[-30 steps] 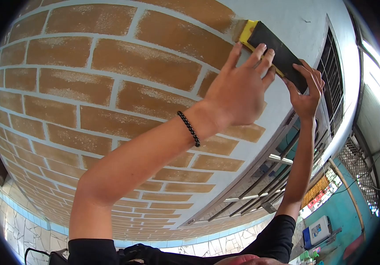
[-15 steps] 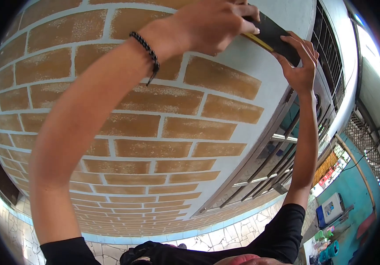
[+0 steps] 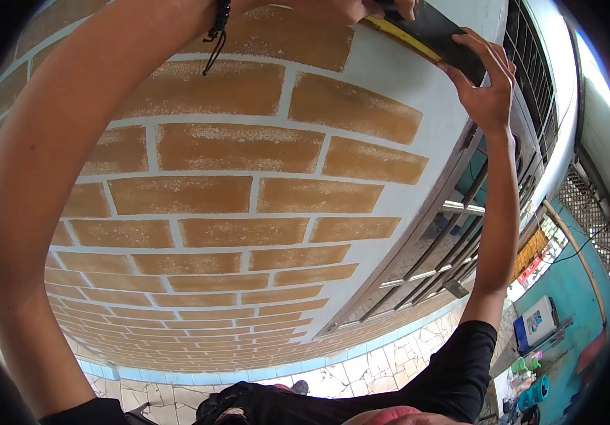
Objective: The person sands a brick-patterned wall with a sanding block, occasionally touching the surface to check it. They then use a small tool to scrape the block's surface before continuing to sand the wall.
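A dark flat panel with a yellow edge (image 3: 450, 44) is held up near the top of the view against the pale, unpatterned part of the wall. Its right end sits in my right hand (image 3: 490, 88), thumb below and fingers over the top. At the panel's other end is my left hand (image 3: 351, 8), partly cut off by the frame's top edge, with its fingers curled over the dark surface. A black braided bracelet (image 3: 220, 21) hangs from my left wrist.
Tan brick shapes with pale lines cover the wall (image 3: 241, 145). A barred, glazed frame (image 3: 418, 265) runs along its right side, with a dark grille (image 3: 528, 71) above. Cracked-pattern tiles form the floor (image 3: 361, 375). A teal wall (image 3: 574, 312) and a white-and-blue box (image 3: 535, 326) stand at right.
My left forearm has moved up and left, and the left hand is now partly out of frame. The wall pattern has shifted slightly. My right hand keeps its hold on the panel.
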{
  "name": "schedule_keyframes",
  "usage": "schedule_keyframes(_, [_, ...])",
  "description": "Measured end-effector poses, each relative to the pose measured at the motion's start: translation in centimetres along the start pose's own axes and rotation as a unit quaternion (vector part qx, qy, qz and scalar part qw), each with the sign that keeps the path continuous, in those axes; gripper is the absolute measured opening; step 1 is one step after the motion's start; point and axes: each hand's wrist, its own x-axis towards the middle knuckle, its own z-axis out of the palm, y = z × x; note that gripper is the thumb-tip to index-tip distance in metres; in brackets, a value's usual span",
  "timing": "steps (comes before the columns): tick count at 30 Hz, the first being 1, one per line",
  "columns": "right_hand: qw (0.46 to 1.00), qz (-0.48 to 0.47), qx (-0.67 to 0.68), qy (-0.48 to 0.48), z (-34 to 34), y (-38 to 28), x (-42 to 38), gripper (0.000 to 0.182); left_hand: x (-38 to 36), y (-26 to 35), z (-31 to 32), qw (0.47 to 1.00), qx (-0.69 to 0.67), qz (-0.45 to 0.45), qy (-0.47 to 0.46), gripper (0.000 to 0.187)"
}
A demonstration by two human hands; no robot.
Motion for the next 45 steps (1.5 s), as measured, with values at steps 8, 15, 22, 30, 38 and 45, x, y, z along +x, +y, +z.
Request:
schedule_keyframes(8, [1.0,0.003,-0.004,0.015,0.4,0.1,-0.3,0.05,0.0,0.5,-0.1,0.999,0.036,0.011,-0.009,0.025])
schedule_keyframes(15, [1.0,-0.011,0.019,-0.003,0.6,0.7,-0.4,0.051,-0.5,1.1,0.0,0.999,0.043,-0.003,-0.007,0.024])
schedule_keyframes(22, [0.999,0.002,0.033,-0.01,0.5,0.2,-0.3,0.052,-0.3,0.7,0.5,0.998,0.06,0.027,0.005,0.024])
schedule_keyframes(30, [0.999,0.002,0.039,-0.001,0.6,0.1,-0.5,0.052,-0.7,0.0,2.4,0.989,0.135,0.036,0.049,0.026])
schedule_keyframes(38, [0.998,0.04,0.047,0.016,1.1,-0.2,-0.7,0.055,-1.7,5.2,7.2,0.948,0.297,-0.1,0.063,0.061])
schedule_keyframes(45, [0.998,0.045,0.033,0.013,0.9,-0.7,-0.6,0.053,-0.3,7.2,11.5,0.901,0.334,-0.203,0.189,0.062])
